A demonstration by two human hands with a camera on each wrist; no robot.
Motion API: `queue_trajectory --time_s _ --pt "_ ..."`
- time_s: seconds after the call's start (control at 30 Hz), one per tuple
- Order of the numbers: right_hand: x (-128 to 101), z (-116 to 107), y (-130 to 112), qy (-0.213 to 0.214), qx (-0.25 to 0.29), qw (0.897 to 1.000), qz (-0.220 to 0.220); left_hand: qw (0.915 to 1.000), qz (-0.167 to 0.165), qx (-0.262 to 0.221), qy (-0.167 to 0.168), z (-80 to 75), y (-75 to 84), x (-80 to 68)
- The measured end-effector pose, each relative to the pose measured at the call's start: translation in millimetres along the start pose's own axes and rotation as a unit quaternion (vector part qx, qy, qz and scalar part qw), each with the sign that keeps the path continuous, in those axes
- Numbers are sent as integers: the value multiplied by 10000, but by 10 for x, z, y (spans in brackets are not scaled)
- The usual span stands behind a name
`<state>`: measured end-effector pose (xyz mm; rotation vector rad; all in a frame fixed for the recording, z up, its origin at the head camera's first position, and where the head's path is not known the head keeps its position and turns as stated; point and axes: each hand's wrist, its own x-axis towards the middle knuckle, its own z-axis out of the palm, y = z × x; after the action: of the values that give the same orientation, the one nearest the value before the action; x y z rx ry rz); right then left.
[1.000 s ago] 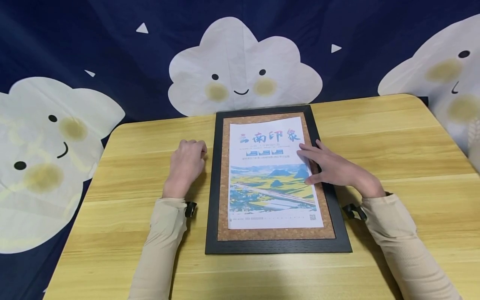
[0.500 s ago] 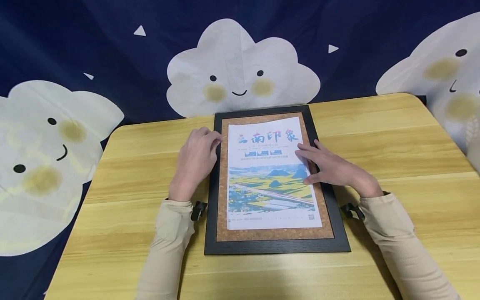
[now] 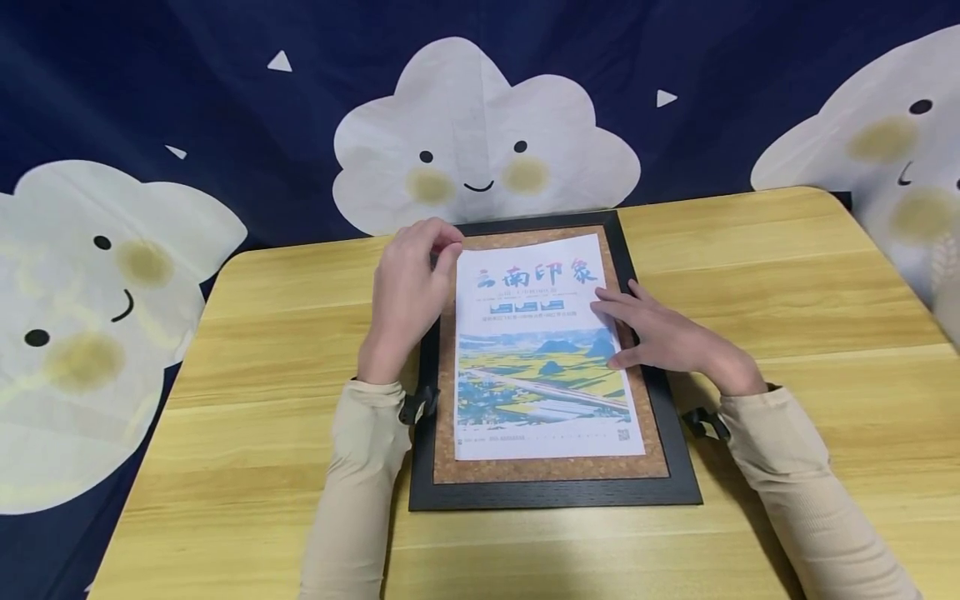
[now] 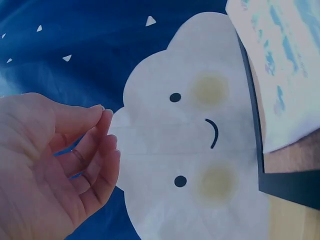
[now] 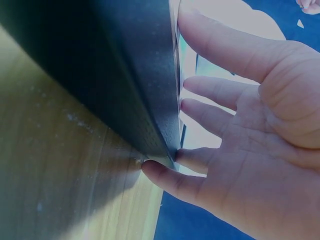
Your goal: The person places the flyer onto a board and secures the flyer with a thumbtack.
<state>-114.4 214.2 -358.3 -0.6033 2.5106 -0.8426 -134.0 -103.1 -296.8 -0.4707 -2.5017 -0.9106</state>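
A printed poster (image 3: 543,392) with Chinese characters and a landscape lies on a cork board (image 3: 551,470) in a black frame (image 3: 555,494). My left hand (image 3: 411,283) is at the board's upper left corner, its thumb and forefinger tips beside the poster's corner. In the left wrist view the left thumb (image 4: 80,119) meets the forefinger tip and the other fingers curl in; nothing shows between them. The right hand (image 3: 667,333) lies spread over the right edge, thumb and fingertips on the poster, other fingers on the frame. In the right wrist view the little finger (image 5: 170,180) reaches the frame's outer side.
The board lies on a wooden table (image 3: 247,400), its far side close to the table's back edge. Behind hangs a dark blue cloth (image 3: 247,108) with white smiling clouds (image 3: 480,108). A black strap (image 3: 705,423) sits at the right wrist.
My left hand has moved from the table left of the board up and to the right, over the frame's upper left corner. The right hand and the poster stay in place.
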Motion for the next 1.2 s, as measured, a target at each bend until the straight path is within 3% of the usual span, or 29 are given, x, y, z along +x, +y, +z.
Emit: queue_trajectory --time_s 0.1,0.47,0.87,1.2 --pt "6 0 0 -6 25 10000 -11 10000 -41 -44 -31 9 27 30" --pt "-12 -4 3 28 20 10000 -31 9949 -501 2 -879 134 16 95" --pt "-23 15 -2 16 56 10000 -72 9927 -353 92 -1146 254 10 131" --pt "-38 8 30 72 111 9998 -161 9743 -356 353 -2195 560 -51 246"
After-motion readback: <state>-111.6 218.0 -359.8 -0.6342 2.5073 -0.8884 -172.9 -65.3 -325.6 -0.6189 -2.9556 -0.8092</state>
